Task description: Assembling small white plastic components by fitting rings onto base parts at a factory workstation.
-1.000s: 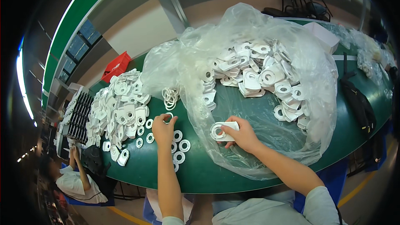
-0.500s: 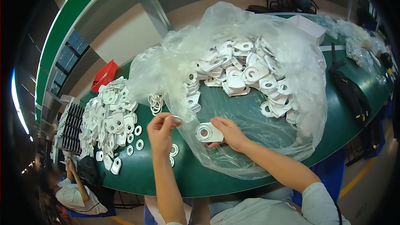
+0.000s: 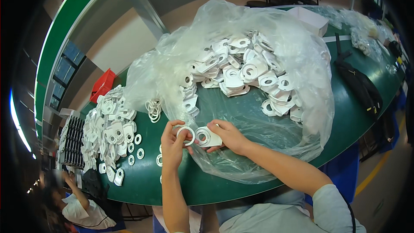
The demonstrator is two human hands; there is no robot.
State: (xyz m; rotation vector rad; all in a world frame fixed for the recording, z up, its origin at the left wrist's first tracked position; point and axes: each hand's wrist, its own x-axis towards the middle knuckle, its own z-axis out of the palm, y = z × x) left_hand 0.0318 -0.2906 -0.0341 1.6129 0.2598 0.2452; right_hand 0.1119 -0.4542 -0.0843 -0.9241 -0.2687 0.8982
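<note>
Left hand [image 3: 171, 150] and its pinched flat white ring [image 3: 192, 135] have closed in on the holed white plate [image 3: 214, 138] gripped by the right hand [image 3: 232, 138]. Pieces unjoined, near the clear plastic bag [image 3: 297, 149]; heaped white pieces [image 3: 233, 81] left inside.

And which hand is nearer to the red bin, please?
Left. The left hand is below and right of the red bin in the picture; the right hand is also below, but farther right.
</note>
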